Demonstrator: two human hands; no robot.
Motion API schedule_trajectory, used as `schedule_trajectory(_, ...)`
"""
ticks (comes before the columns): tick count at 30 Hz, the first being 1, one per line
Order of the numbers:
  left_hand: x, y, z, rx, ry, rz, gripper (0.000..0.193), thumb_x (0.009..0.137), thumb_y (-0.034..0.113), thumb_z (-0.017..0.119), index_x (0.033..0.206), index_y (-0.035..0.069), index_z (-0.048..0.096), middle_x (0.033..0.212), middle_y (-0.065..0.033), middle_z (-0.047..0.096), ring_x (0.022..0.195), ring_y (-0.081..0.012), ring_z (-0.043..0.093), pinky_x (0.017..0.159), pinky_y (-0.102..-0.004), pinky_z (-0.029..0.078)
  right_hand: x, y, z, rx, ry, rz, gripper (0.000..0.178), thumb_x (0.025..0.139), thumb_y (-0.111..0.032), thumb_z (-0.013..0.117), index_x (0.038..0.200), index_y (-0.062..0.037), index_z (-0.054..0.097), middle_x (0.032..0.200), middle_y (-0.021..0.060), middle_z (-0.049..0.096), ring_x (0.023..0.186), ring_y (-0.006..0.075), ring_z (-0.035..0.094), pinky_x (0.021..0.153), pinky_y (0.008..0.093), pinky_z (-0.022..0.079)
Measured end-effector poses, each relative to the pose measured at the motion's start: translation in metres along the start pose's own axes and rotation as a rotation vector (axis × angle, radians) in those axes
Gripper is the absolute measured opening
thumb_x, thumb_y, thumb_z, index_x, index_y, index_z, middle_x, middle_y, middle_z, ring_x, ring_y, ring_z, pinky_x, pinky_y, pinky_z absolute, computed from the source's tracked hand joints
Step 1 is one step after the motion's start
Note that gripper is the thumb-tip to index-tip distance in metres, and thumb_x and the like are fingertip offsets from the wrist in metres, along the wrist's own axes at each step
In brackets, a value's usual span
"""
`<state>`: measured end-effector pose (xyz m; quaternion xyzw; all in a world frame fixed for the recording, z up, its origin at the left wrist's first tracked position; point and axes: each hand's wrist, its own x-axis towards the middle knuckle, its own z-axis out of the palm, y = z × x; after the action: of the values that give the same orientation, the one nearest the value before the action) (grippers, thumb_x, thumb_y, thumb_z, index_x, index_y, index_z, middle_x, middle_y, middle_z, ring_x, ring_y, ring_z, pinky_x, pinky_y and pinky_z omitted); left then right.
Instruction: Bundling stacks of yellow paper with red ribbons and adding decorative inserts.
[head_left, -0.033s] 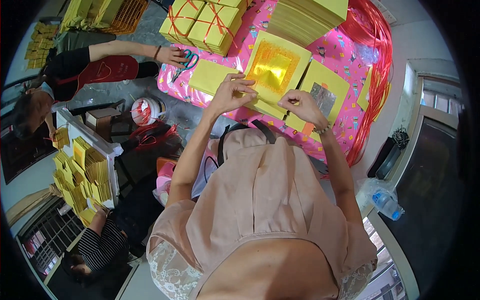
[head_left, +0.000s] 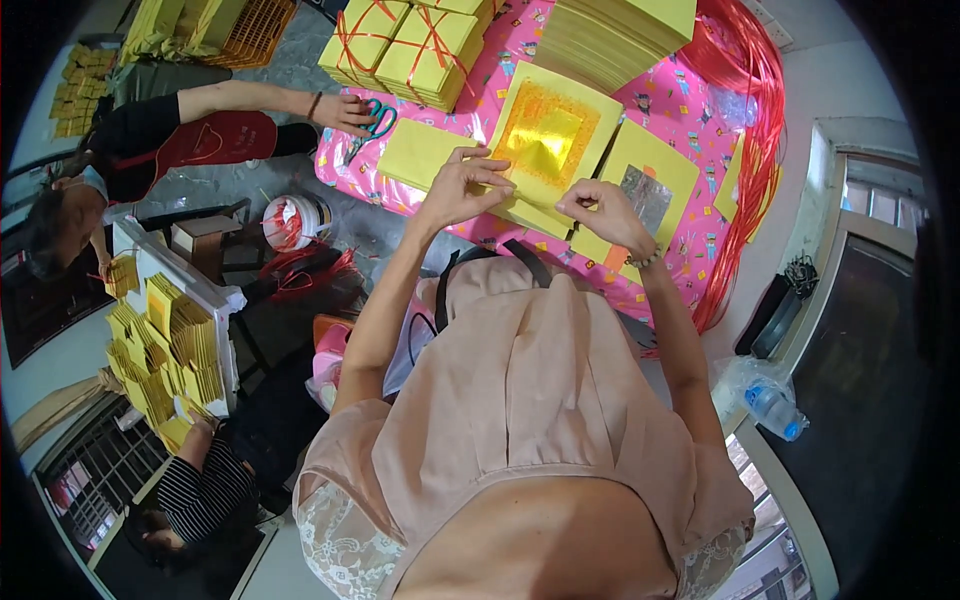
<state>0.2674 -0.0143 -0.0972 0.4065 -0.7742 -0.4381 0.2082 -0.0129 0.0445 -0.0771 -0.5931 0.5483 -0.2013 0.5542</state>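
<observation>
A yellow paper sheet (head_left: pixel 519 99) with a shiny gold foil square inside an orange printed border lies in front of me. Its near edge looks bent up between my hands. My left hand (head_left: pixel 464 188) pinches that edge at the left with thumb and forefinger, the other fingers loosely curled. At the right end of the same edge, my right hand (head_left: pixel 607 212) is closed in a pinch, its fingertips pressed together. More yellow paper (head_left: pixel 425 152) lies left of the sheet. To the right, partly under my right wrist, lies yellow paper with a silver foil patch (head_left: pixel 648 200).
Red-tied yellow bundles (head_left: pixel 365 45) and a tall yellow paper stack (head_left: pixel 610 40) stand at the back of the pink table cover (head_left: pixel 500 62). Red strands (head_left: pixel 750 190) hang at the right. A co-worker's hand (head_left: pixel 345 115) touches teal-handled scissors (head_left: pixel 380 118). Another person works lower left.
</observation>
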Motion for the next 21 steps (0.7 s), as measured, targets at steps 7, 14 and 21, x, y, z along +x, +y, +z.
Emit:
schedule_trajectory(7,0.003,0.016,-0.005,0.155,0.013,0.04,0.03,0.074,0.037,0.08,0.095,0.014,0.079,0.114,-0.0031,0.072,0.12,-0.0297,0.053,0.101,-0.0404,0.046,-0.005,-0.009,0.007,-0.132,0.192,-0.207,0.026,0.093,-0.025,0.065,0.086,0.0004,0.065,0.071,0.01,0.063,0.063,0.0189,0.063,0.062,0.0329,0.05)
schedule_trajectory(14,0.01,0.015,-0.008,0.187,0.027,0.087,0.035,0.074,0.042,0.079,0.094,0.013,0.079,0.106,-0.0046,0.074,0.11,-0.0313,0.059,0.095,-0.0415,0.049,-0.014,-0.028,0.007,-0.293,0.214,-0.277,0.024,0.09,-0.026,0.068,0.1,-0.0049,0.065,0.097,0.0103,0.064,0.09,0.0275,0.063,0.081,0.0362,0.051)
schedule_trajectory(21,0.021,0.009,-0.019,0.234,-0.071,0.171,0.036,0.075,0.04,0.079,0.096,0.011,0.078,0.106,-0.0048,0.073,0.106,-0.0291,0.06,0.093,-0.0404,0.049,-0.003,0.007,0.006,-0.684,0.316,-0.518,0.035,0.077,-0.011,0.071,0.112,-0.0098,0.067,0.12,0.0065,0.064,0.121,0.0262,0.055,0.102,0.0399,0.041)
